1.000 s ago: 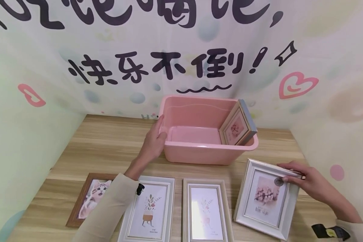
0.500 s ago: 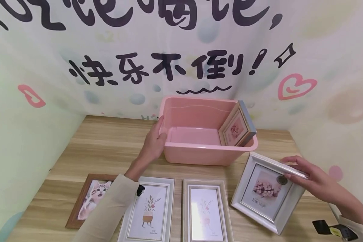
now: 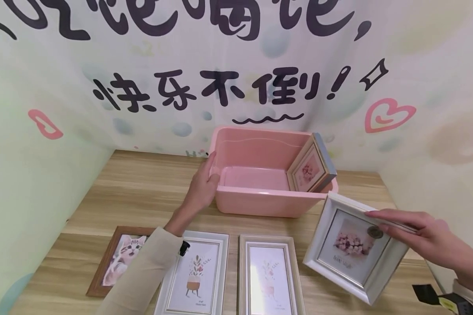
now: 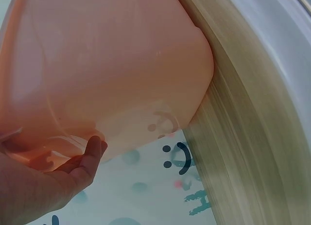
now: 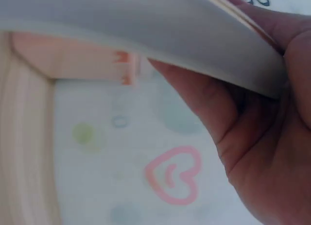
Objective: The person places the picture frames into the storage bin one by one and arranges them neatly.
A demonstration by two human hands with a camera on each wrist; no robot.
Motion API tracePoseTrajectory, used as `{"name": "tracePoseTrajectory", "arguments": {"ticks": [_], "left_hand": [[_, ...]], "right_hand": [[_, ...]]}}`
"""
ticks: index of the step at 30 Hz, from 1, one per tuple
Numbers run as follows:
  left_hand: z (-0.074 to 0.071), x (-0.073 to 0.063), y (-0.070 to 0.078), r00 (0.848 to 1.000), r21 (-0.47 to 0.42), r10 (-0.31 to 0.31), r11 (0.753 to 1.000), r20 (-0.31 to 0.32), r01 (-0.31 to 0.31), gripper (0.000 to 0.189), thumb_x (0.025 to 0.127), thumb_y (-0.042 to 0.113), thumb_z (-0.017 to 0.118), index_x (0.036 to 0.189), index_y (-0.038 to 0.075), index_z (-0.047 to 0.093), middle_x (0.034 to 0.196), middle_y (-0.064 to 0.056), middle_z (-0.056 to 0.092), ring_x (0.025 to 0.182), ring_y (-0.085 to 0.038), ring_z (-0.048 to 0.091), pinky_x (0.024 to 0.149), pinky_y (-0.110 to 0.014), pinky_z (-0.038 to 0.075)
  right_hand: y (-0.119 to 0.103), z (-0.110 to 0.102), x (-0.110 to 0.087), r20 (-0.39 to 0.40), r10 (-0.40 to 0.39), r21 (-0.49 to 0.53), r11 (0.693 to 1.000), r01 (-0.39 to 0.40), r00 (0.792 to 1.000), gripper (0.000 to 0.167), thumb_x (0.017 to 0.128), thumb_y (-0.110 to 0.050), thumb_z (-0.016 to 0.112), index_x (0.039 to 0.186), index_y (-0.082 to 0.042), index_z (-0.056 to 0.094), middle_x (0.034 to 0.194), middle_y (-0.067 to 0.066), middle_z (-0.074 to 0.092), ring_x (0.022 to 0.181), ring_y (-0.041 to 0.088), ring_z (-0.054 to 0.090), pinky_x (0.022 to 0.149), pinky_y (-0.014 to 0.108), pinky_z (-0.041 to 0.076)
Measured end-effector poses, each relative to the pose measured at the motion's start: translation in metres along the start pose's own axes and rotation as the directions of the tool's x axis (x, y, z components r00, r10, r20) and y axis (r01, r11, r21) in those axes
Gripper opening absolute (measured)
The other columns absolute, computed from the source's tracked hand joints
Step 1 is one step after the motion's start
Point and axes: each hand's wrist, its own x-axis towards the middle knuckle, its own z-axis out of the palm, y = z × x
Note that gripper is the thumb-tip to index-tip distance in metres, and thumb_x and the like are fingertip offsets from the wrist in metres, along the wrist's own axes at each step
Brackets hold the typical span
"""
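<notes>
My right hand (image 3: 421, 229) pinches a white picture frame (image 3: 351, 262) by its upper right edge, thumb in front and fingers behind. The frame shows pink flowers and a round dark sticker, and it tilts in front of the tub's right corner. In the right wrist view its pale side edge (image 5: 146, 35) crosses the hand. At the tub's left end my left hand (image 3: 201, 183) grips the rim of the pink plastic tub (image 3: 260, 203); the left wrist view shows curled fingers (image 4: 90, 159) under that rim. Inside the tub, frames with a pink flower picture (image 3: 309, 168) lean against the right wall.
On the wooden table (image 3: 142, 183) lie a brown frame with a kitten picture (image 3: 122, 258), partly behind my left sleeve, a white frame (image 3: 195, 275) and a beige frame (image 3: 270, 275). A printed cloth wall (image 3: 181, 109) stands right behind the tub.
My right hand has lifted the white flower frame up and to the right, and it now tilts more. The left hand has stayed on the tub.
</notes>
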Motion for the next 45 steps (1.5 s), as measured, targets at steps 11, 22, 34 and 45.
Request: {"name": "tracePoseTrajectory", "arguments": {"ticks": [11,22,34,45], "left_hand": [[0.001,0.001,0.001,1.0,0.002,0.012,1.0,-0.012,-0.012,0.065,0.097,0.008,0.036,0.159,0.014,0.019,0.161,-0.012,0.026,0.142,-0.03,0.035,0.114,-0.052,0.033],[0.002,0.001,0.001,1.0,0.004,0.02,1.0,-0.017,-0.02,0.066,0.096,0.008,0.036,0.159,0.013,0.019,0.16,-0.014,0.027,0.14,-0.031,0.037,0.114,-0.052,0.033],[0.001,0.001,-0.005,1.0,-0.007,0.012,1.0,-0.017,-0.012,0.065,0.097,0.01,0.036,0.16,0.016,0.019,0.161,-0.013,0.027,0.14,-0.034,0.037,0.113,-0.053,0.034],[0.001,0.001,-0.004,1.0,-0.01,0.009,1.0,-0.017,-0.009,0.065,0.097,0.006,0.037,0.16,0.015,0.019,0.161,-0.013,0.026,0.141,-0.032,0.035,0.113,-0.053,0.033]], "right_hand": [[-0.026,-0.014,0.02,-0.303,0.124,0.073,0.992,-0.106,0.945,0.045,0.084,0.023,0.058,0.125,0.007,0.063,0.122,-0.019,0.065,0.091,-0.005,0.062,0.071,0.008,0.05],[-0.04,-0.032,0.051,-0.513,0.243,0.28,0.954,-0.107,0.823,0.033,0.091,0.017,0.053,0.123,0.015,0.061,0.124,-0.006,0.067,0.108,0.006,0.06,0.083,0.008,0.048],[-0.055,-0.032,0.095,-0.658,0.435,0.239,0.895,-0.377,0.615,0.031,0.096,-0.007,0.059,0.125,-0.008,0.07,0.128,-0.005,0.064,0.108,0.011,0.057,0.086,0.012,0.049],[-0.057,-0.015,0.128,-0.662,0.371,0.205,0.925,-0.32,0.651,0.035,0.097,-0.008,0.053,0.127,-0.016,0.07,0.135,0.002,0.061,0.109,0.016,0.054,0.075,0.012,0.048]]}}
